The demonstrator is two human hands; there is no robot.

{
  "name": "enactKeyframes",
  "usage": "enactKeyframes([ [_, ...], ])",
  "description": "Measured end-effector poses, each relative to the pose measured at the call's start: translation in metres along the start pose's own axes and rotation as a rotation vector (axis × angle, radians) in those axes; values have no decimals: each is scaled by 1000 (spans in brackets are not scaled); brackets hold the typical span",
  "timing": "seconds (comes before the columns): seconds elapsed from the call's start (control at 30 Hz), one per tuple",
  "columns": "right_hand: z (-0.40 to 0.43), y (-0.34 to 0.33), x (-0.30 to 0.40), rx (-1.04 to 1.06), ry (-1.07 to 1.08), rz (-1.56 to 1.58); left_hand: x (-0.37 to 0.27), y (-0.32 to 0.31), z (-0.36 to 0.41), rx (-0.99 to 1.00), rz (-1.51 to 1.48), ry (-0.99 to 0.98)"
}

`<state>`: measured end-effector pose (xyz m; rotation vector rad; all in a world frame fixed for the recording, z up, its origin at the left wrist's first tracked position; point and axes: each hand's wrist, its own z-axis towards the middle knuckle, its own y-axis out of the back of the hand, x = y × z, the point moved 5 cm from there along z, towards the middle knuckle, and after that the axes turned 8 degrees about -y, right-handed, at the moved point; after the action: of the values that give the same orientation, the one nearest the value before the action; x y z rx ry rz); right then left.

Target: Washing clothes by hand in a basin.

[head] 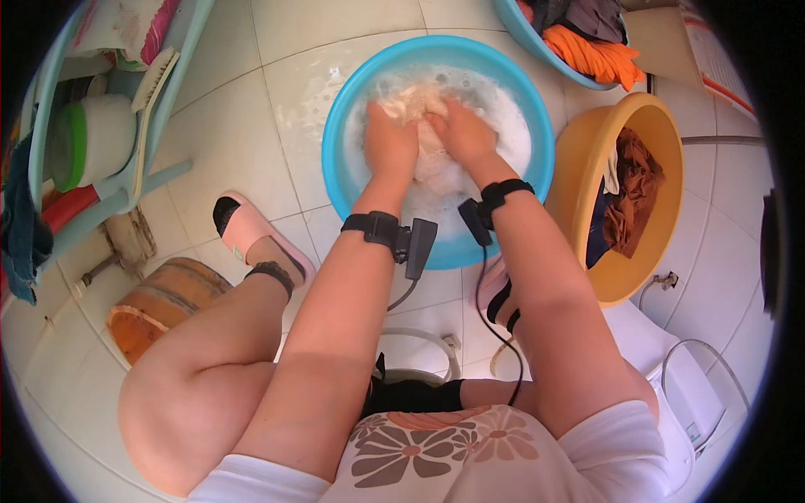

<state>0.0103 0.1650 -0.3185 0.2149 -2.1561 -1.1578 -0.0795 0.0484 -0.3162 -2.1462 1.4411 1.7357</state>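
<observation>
A round blue plastic basin stands on the tiled floor in front of me, holding sudsy water. Both my hands are inside it, gripping a wet, pale cream cloth that lies partly under the foam. My left hand has the cloth's left side, its fingertips partly hidden by fabric and suds. On the other side my right hand pinches the cloth between thumb and fingers, close to the left hand. Black straps with small devices circle both wrists.
At right, a tilted yellow basin contains brown and dark clothes. Behind it, another blue basin holds orange and dark garments. A pale rack with a brush and green-lidded tub stands left, above a wooden bucket.
</observation>
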Motion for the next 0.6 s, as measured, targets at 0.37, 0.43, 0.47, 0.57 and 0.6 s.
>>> enactKeyframes([
  [0.37, -39, 49, 84, -272, 82, 396, -8, -4, 17, 153, -1056, 435],
  [0.43, -46, 47, 107, -284, 192, 363, -16, 1, 13, 195, -1055, 439],
  [0.47, -50, 46, 117, -291, 299, 326, -14, 0, 13, 191, -1044, 413],
  [0.57, -13, 36, 86, -299, 40, 123, -14, -19, 11, 213, -1021, 338],
  [0.6, -2, 34, 74, -300, 34, 122, -13, -23, 11, 216, -1015, 319],
])
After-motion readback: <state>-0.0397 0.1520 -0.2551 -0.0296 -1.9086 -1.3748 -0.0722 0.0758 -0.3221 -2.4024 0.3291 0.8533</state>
